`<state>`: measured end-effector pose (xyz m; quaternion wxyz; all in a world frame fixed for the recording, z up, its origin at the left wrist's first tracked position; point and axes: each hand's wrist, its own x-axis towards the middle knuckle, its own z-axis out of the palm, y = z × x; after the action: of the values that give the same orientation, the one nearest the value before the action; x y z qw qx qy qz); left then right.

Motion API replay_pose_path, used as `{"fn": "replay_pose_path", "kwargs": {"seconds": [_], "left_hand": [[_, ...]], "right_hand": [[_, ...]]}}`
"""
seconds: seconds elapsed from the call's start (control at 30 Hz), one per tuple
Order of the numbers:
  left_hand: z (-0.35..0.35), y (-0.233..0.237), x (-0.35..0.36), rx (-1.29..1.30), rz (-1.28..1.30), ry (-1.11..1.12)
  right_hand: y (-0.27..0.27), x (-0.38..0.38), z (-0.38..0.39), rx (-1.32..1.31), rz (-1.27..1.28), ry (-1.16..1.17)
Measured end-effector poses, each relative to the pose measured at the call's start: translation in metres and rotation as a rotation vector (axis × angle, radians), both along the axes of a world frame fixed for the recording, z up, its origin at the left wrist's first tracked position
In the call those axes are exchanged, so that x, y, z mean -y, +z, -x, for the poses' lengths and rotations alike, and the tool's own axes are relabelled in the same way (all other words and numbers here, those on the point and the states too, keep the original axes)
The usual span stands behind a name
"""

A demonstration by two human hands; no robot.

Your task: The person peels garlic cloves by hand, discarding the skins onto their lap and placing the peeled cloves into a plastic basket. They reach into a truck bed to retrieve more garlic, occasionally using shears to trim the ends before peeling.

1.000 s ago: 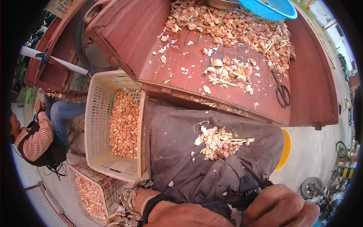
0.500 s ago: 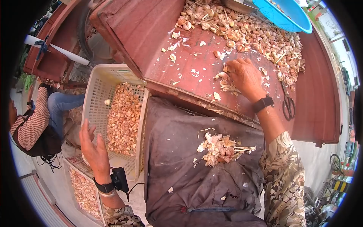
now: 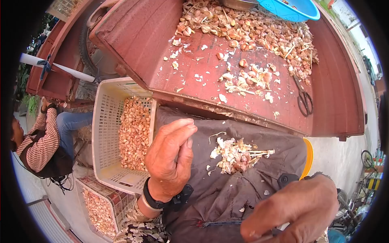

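head view, looking down: a red cart bed (image 3: 336,89) fills the top, its side wall (image 3: 125,36) rising at the left. a large heap of garlic cloves (image 3: 243,30) lies along its far part, with a blue basin (image 3: 287,12) and a metal bowl (image 3: 239,4) at the heap's upper edge. nearer, a smaller clove pile (image 3: 252,79) sits among papery scraps, and black-handled scissors (image 3: 304,101) lie to its right.

left of the dark cloth (image 3: 259,125) stands a pale plastic crate (image 3: 106,137) with loose cloves (image 3: 133,135) inside; a lower crate (image 3: 121,202) of cloves is just below it. part of a yellow rim (image 3: 309,158) shows past the cloth's right edge. at far left a person in a striped top (image 3: 48,139) sits near a white pole (image 3: 75,72).

the garlic clump (image 3: 237,156), with its stalks (image 3: 261,153) pointing right, lies on the dark cloth, beyond the right hand (image 3: 291,210) and to the right of the left hand (image 3: 169,156), apart from both. the left hand is raised and open, fingers stretched and close together, and it covers part of the cloth and the crate's near edge. the right hand is curled and blurred over the cloth's lower right; whether it grips anything, i cannot tell.
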<state>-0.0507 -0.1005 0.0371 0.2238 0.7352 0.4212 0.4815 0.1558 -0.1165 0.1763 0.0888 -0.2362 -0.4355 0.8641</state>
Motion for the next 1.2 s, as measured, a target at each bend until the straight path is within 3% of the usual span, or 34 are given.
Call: {"fn": "replay_pose_path", "kwargs": {"seconds": [0.07,0.17,0.23,0.27,0.33,0.37,0.43,0.53,0.67,0.7,0.8,0.87,0.97,1.0,1.03,1.1,1.13,1.2], "left_hand": [[-0.007,0.004,0.004,0.024,0.007,-0.034],[-0.016,0.008,0.012,0.044,0.021,-0.077],[-0.020,0.006,0.016,0.102,0.051,-0.107],[-0.022,0.006,0.023,0.117,0.082,-0.114],[-0.027,0.010,0.025,0.157,0.109,-0.127],[-0.030,0.013,0.028,0.183,0.137,-0.143],[-0.034,0.018,0.040,0.241,0.201,-0.185],[-0.035,0.019,0.048,0.281,0.238,-0.232],[-0.031,0.017,0.053,0.412,0.287,-0.299],[-0.029,0.017,0.053,0.456,0.303,-0.311],[-0.043,0.032,0.056,0.909,0.632,-0.257],[-0.029,0.020,0.060,0.849,0.789,-0.257],[-0.011,0.003,0.057,0.850,0.792,-0.149],[-0.001,0.003,0.051,0.865,0.747,-0.080],[0.012,0.001,0.045,0.881,0.699,-0.012],[0.063,-0.023,0.028,0.771,0.465,0.237],[0.089,-0.036,0.020,0.524,0.406,0.405],[0.123,-0.050,0.008,-0.031,0.224,0.639]], "right_hand": [[-0.012,0.033,0.001,-0.436,-0.197,-0.162],[-0.008,0.080,0.026,-0.264,-0.833,-0.949],[-0.005,0.085,0.033,-0.198,-1.015,-1.256],[-0.004,0.083,0.028,-0.257,-0.963,-1.279],[0.006,0.085,0.012,-0.282,-0.628,-1.103],[0.017,0.095,-0.012,-0.235,-0.342,-0.896],[0.023,0.098,-0.018,-0.245,-0.078,-0.792],[0.007,0.094,-0.004,-0.350,-0.134,-0.921],[-0.017,0.071,-0.030,-0.260,-0.292,-0.612],[-0.030,0.061,-0.030,-0.180,-0.483,-0.631],[-0.080,0.034,-0.011,0.149,-1.163,-0.810],[-0.108,0.029,0.002,0.415,-1.393,-0.760],[-0.114,0.012,0.015,0.298,-1.279,-0.665],[-0.112,0.005,0.013,0.165,-1.096,-0.684],[-0.116,-0.008,0.004,0.273,-1.104,-0.761],[-0.132,-0.051,-0.029,0.636,-1.175,-0.906],[-0.152,-0.080,-0.049,0.819,-1.326,-0.983],[-0.175,-0.129,-0.082,1.296,-1.443,-0.889]]}}
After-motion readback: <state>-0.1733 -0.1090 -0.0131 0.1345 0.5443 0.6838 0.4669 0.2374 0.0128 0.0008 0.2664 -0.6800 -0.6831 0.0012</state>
